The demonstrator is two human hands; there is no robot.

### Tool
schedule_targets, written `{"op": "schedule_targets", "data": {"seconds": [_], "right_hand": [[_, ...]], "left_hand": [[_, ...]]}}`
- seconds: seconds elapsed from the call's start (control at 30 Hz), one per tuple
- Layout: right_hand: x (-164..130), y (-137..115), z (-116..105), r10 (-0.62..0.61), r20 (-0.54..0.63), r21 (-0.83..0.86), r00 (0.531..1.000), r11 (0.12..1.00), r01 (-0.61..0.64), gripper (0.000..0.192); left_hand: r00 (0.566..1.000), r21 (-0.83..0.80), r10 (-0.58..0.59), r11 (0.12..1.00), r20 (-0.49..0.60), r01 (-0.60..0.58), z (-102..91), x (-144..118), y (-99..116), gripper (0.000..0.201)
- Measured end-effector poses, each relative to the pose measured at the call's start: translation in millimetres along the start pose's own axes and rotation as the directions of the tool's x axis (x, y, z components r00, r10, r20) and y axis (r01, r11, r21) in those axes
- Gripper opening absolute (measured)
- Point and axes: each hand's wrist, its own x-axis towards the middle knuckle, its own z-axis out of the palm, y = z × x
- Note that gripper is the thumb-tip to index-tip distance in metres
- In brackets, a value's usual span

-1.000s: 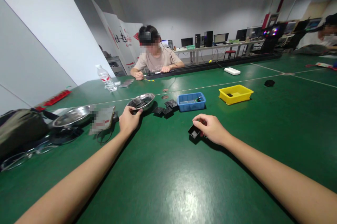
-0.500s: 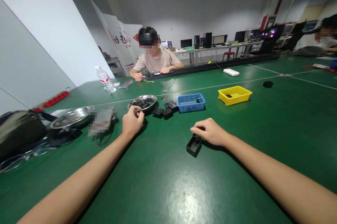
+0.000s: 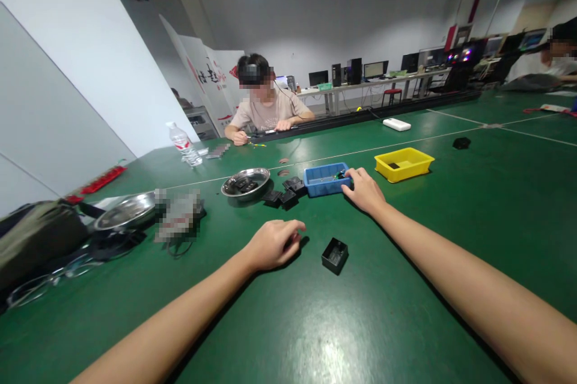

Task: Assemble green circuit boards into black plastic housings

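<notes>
Just left of a small black open-topped box [image 3: 335, 256] on the green table, my left hand [image 3: 274, 244] hovers low, fingers loosely bent with a gap at the thumb and nothing visible in them. My right hand [image 3: 365, 192] is at the right end of a blue bin [image 3: 327, 185], thumb and forefinger apart, fingertips over its rim beside small green and dark parts [image 3: 340, 174]. Whether they touch a part is hidden. Several black box pieces [image 3: 288, 198] lie against the bin's left side. A round metal dish [image 3: 231, 193] further left holds more black pieces.
A yellow bin [image 3: 404, 166] with one dark piece stands right of the blue bin. Beyond are a white block [image 3: 396, 124] and a black piece [image 3: 461, 143]. At left lie another metal dish [image 3: 130, 213], glasses and a bag. Across the table sits a person [image 3: 265, 107].
My left hand has left the metal dish and come right, towards the black box. My right hand has let go of the box and moved up to the blue bin. The box stays on the table.
</notes>
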Motion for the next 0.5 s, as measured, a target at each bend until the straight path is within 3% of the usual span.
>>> {"op": "schedule_targets", "data": {"seconds": [0.17, 0.33, 0.5], "right_hand": [[2, 8, 3, -0.061, 0.017, -0.032, 0.998, 0.998, 0.062, 0.013], [-15, 22, -3, -0.157, -0.101, 0.115, 0.982, 0.979, 0.168, 0.005], [-43, 23, -21, -0.349, -0.24, 0.137, 0.906, 0.911, 0.388, 0.003]], "left_hand": [[1.0, 0.01, -0.019, 1.0, -0.011, 0.019, -2.1, 0, 4, 0.015], [0.999, 0.024, -0.03, 0.999, -0.042, 0.031, -5.6, -1, 2, 0.018], [0.981, 0.165, 0.06, 0.986, -0.184, -0.029, -7.2, 0, 8, 0.029]]}}
